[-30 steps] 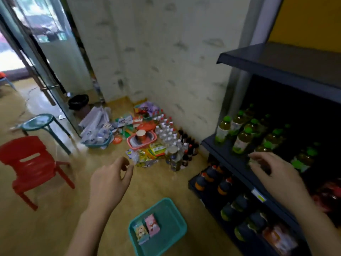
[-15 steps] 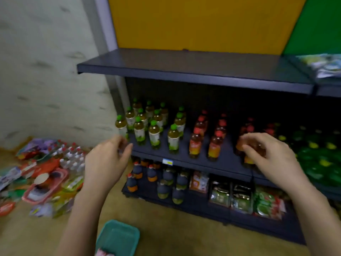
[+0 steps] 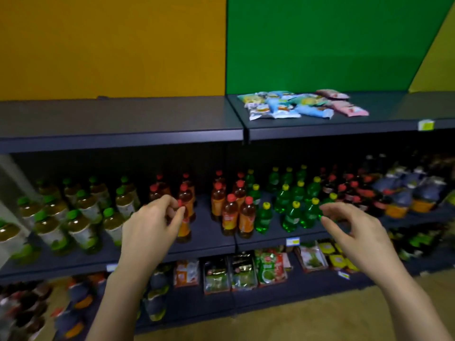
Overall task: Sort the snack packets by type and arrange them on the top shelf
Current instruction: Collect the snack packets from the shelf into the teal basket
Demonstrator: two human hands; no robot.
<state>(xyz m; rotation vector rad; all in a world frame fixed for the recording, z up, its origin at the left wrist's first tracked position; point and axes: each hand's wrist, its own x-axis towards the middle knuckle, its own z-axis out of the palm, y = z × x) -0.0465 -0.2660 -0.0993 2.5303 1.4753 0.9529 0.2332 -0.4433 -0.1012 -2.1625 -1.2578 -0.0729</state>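
Since half a second earlier, the view swings right along the shelving, so that the snack packets (image 3: 302, 104) come fully into sight on the top shelf (image 3: 123, 119), while both hands remain raised in front of the bottle rows one level below it. Left hand (image 3: 150, 227) and right hand (image 3: 357, 235) are released: the fingers are loosely curled and grasp nothing, though the left fingertips overlap a red-capped bottle (image 3: 186, 207) in this view and contact cannot be told. All visible packets lie flat on the right section of the top shelf, well above both hands. Pink packets (image 3: 344, 107) sit together at the right end of the heap; blue packets (image 3: 312, 110) and yellow-green packets (image 3: 253, 98) overlap one another toward its left end. Delivery to the top shelf therefore appears largely done for these packets, whereas sorting is judged only begun: the pink type is roughly grouped, and the other types remain to be separated and set in orderly rows. Both hands must first rise to the top shelf.
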